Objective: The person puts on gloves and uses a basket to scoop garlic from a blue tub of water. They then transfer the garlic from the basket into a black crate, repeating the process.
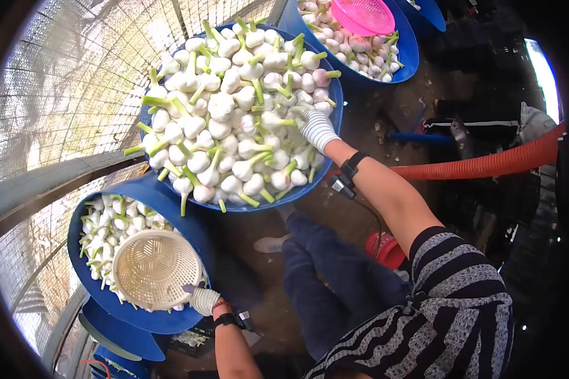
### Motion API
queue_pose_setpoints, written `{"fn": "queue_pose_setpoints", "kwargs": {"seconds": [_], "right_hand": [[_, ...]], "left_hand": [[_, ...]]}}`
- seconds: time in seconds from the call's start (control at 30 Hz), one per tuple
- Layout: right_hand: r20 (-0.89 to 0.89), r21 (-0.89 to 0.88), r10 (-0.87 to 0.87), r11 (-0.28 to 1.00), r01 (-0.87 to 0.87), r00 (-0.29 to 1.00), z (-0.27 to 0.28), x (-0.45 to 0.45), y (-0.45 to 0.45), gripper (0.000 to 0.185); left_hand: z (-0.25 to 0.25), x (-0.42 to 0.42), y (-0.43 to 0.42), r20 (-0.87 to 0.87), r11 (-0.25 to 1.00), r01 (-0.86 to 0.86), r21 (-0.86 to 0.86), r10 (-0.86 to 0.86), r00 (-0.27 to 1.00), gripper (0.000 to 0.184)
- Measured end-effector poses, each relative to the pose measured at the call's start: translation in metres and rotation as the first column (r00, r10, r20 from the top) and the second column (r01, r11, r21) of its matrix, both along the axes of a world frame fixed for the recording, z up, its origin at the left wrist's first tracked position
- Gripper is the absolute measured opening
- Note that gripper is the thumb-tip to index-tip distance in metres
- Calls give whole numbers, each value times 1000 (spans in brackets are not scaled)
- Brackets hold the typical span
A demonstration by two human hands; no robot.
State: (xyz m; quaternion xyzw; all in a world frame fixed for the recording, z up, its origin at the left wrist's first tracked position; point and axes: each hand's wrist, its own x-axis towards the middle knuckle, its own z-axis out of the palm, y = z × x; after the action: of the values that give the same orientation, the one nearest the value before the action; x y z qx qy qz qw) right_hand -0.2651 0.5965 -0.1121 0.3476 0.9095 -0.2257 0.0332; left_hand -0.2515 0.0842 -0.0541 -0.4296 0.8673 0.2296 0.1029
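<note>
My left hand [202, 299], in a striped glove, is closed on the rim of a cream plastic basket [158, 268]. The basket looks bare inside and rests tilted on garlic bulbs [117, 218] in the lower blue barrel [142, 322]. My right hand [317, 129], gloved too, reaches over the right edge of a larger blue barrel [337, 101] and touches the heaped garlic [221, 129] there. Its fingertips are blurred among the bulbs, so I cannot tell whether they grip one. These bulbs are white with short green stems.
Another blue barrel [411, 47] of garlic stands at the top, a pink basket [363, 16] on it. An orange-red corrugated hose [480, 167] runs in from the right. A red bucket [385, 251] stands by my legs. Wire mesh [76, 82] lines the left side.
</note>
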Motion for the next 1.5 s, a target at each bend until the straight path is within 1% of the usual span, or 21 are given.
{"fn": "queue_pose_setpoints", "kwargs": {"seconds": [0.03, 0.1, 0.2, 0.23, 0.3, 0.33, 0.47, 0.5, 0.53, 0.57, 0.63, 0.67, 0.77, 0.87, 0.93, 1.0, 1.17, 1.27, 1.37, 1.47, 1.5], "right_hand": [[-61, -5, -119, 993, 119, 991, 16, -3, 9, 38], [-75, -96, -145, 986, 137, 987, 29, -23, 30, 35], [-210, 379, 124, 925, -36, 970, 20, -45, 44, 19], [-209, 383, 124, 923, -36, 970, 18, -51, 44, 19], [-289, 124, -97, 983, 137, 952, 9, -62, 49, 23], [-187, 415, 134, 909, -45, 973, -3, -63, 57, 25], [-179, 518, 242, 847, -118, 954, -14, -58, 72, 22], [-410, 146, -15, 986, 81, 912, -37, -61, 83, 19], [-583, -246, -337, 940, 235, 739, -41, -68, 86, 18], [-444, -557, -658, 734, 388, 608, -43, -67, 89, 18], [-388, -489, -657, 741, 461, 646, -41, -60, 88, 19], [-525, -377, -491, 866, 327, 695, -48, -59, 87, 16], [-604, -335, -225, 942, 13, 764, -41, -55, 81, 10], [-682, -284, -181, 959, -27, 709, -31, -51, 73, 15], [-423, 224, 92, 975, 5, 901, -25, -48, 74, 18], [-455, 196, 74, 980, 19, 887, -20, -47, 74, 17], [-511, 184, 116, 983, -24, 852, -20, -47, 78, 14], [-417, 212, 49, 976, 45, 908, -29, -49, 83, 13], [-460, 70, -186, 967, 244, 868, -64, -51, 95, 13], [-419, -59, -198, 980, 191, 886, -35, -54, 86, 14], [-438, 35, -59, 996, 83, 897, -21, -51, 79, 13]], "left_hand": [[2, 2, 1, 20, 999, 36, 33, -37, 999, 81], [-3, 3, 2, -21, 999, 12, 42, -11, 1000, 82], [-12, 8, -10, -66, 996, 14, 83, -8, 998, 82], [-15, 10, -11, -66, 996, 15, 87, -9, 998, 82], [-20, 11, -16, -122, 991, 20, 133, -3, 993, 79], [-17, 10, -12, -125, 990, -26, 138, 44, 991, 78], [-22, 12, -16, -127, 1000, 6, 29, -2, 992, 77], [-23, 12, -15, -130, 999, 7, 38, -2, 992, 77], [-21, 11, -12, -157, 993, 0, 115, 19, 987, 77], [-18, 11, -11, -180, 982, -5, 189, 40, 983, 78], [-8, 9, 2, -161, 988, 10, 154, 15, 987, 80], [-7, 9, 1, -143, 989, 17, 147, 4, 990, 82], [0, 7, 10, -154, 993, 18, 113, 0, 988, 83], [-10, 10, -1, -174, 993, 7, 119, 13, 985, 84], [-8, 8, 2, -163, 989, 13, 146, 11, 986, 84], [-4, 7, 7, -133, 999, 0, 34, 4, 991, 84], [-9, 10, -2, -95, 996, -3, 89, 11, 995, 84], [-4, 8, 4, -82, 997, -13, 80, 20, 996, 84], [2, 4, 17, -98, 999, -41, 27, 43, 994, 83], [0, 5, 9, -95, 998, -41, 38, 44, 995, 82], [-1, 6, 7, -75, 998, -27, 63, 32, 997, 82]]}}
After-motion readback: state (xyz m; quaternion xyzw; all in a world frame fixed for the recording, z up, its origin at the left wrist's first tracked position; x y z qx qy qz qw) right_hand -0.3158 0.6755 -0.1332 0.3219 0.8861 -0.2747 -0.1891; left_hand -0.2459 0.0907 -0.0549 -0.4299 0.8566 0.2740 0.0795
